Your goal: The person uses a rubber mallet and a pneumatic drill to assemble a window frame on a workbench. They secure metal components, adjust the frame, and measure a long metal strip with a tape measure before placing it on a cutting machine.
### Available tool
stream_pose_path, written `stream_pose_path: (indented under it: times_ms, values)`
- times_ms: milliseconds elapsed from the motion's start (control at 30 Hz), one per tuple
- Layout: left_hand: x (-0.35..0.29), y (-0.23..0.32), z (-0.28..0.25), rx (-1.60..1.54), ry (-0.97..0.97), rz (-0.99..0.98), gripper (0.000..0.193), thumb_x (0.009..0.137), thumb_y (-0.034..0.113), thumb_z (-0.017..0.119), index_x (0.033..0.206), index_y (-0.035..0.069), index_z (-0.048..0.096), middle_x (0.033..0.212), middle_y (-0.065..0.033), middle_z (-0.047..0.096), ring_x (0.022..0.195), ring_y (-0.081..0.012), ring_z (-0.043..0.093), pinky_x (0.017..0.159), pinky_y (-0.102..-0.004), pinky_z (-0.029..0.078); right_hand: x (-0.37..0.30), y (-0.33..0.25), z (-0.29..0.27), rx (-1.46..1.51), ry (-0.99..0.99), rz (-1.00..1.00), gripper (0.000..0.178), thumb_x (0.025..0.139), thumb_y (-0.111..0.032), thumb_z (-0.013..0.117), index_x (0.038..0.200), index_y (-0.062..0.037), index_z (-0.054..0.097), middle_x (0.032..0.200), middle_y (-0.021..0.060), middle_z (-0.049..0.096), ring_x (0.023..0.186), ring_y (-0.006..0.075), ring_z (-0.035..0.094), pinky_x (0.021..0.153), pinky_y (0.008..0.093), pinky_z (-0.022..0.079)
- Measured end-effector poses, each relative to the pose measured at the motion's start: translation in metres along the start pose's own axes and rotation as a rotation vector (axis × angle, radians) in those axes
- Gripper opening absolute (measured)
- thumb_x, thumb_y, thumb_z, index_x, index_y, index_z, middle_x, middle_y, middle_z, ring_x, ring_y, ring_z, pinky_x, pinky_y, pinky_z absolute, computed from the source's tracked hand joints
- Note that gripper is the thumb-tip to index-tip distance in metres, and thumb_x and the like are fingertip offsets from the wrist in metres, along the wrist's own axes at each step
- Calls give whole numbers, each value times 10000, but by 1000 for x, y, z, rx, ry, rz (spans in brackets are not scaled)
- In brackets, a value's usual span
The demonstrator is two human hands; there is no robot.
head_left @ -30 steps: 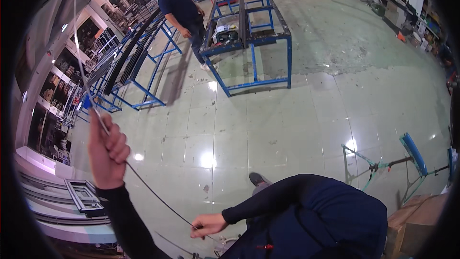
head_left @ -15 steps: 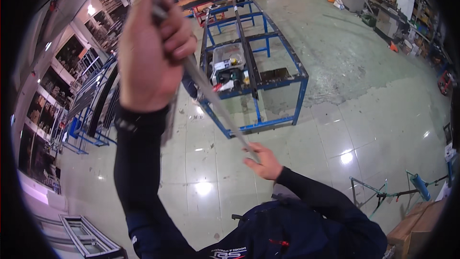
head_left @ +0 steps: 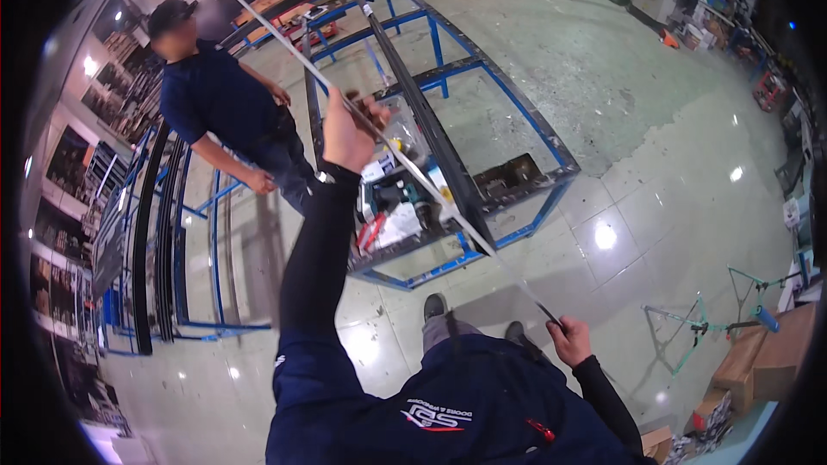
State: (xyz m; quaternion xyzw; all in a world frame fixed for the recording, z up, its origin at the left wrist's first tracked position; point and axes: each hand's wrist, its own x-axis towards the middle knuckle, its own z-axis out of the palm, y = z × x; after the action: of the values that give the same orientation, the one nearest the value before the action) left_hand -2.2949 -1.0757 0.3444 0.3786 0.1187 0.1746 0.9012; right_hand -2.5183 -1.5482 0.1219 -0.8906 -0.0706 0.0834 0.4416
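Note:
A long, thin, light-grey metal strip (head_left: 472, 232) slants across the view, from the far left down to near me. My left hand (head_left: 349, 136) is closed around its middle stretch, with the thumb on the near side. At its near end my right hand (head_left: 571, 342) grips it in closed fingers, low beside my body. The strip passes above the near end of a blue and black metal frame table (head_left: 558, 175). Under it on that table lie a dark green power drill (head_left: 392, 195) and a red-handled tool (head_left: 371, 231).
Another person (head_left: 226, 99) stands left of the table, close to the strip's far part. A long dark profile (head_left: 405, 77) runs along the table. Racks with dark profiles (head_left: 159, 232) stand at the left. Cardboard boxes (head_left: 758, 353) and a green stand (head_left: 699, 327) are at the right.
I am closer to the table. My left hand has come lower and farther right, and my right hand farther right and down, both still on the strip. The other person now shows at the left.

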Motion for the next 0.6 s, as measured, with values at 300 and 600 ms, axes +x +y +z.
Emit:
stream_pose_path:
  times_ms: [300, 600]
  values:
    - [138, -83, -153, -176, 137, -379, 392, 1016, 509, 430, 919, 132, 480, 675, -8, 459, 594, -157, 471, 627, -380, 497, 1, -62, 120, -286, 163, 277, 393, 841, -265, 707, 619, 2, 523, 530, 194, 465, 458, 328, 463, 472, 421, 357]
    - [206, -109, -203, -71, 36, -505, 390, 1018, 521, 406, 1058, 150, 519, 879, -37, 590, 834, -201, 612, 792, -443, 546, 28, -122, 168, -417, 253, 393, 416, 828, -311, 717, 606, -33, 501, 571, 191, 511, 536, 389, 529, 505, 451, 394]
